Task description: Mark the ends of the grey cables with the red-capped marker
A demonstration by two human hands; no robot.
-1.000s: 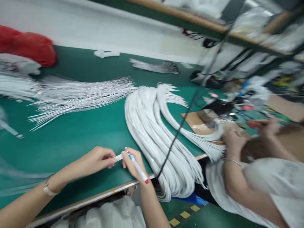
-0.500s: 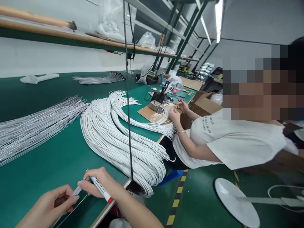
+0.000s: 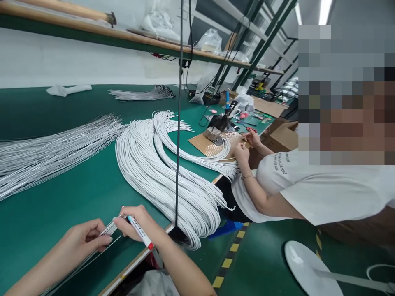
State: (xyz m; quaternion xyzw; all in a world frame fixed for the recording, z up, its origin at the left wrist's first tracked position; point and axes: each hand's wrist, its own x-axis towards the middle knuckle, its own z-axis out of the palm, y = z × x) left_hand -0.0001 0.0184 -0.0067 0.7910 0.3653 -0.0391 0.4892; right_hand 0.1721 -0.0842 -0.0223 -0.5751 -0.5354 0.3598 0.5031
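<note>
Left hand, with thumb and fingers clamped on a slim bundle of thin wires, held over the near edge of the green desk. Right hand, closed around a white marker pen with a red end; its thumb and fingertips meet the far end of the bundle. One strand runs apart, beneath the rest. To the right, a thick white cable bundle overhangs the desk edge. Compared with one second earlier, the view has turned rightward, bringing in more of the co-worker and a round white base; both grips persist.
</note>
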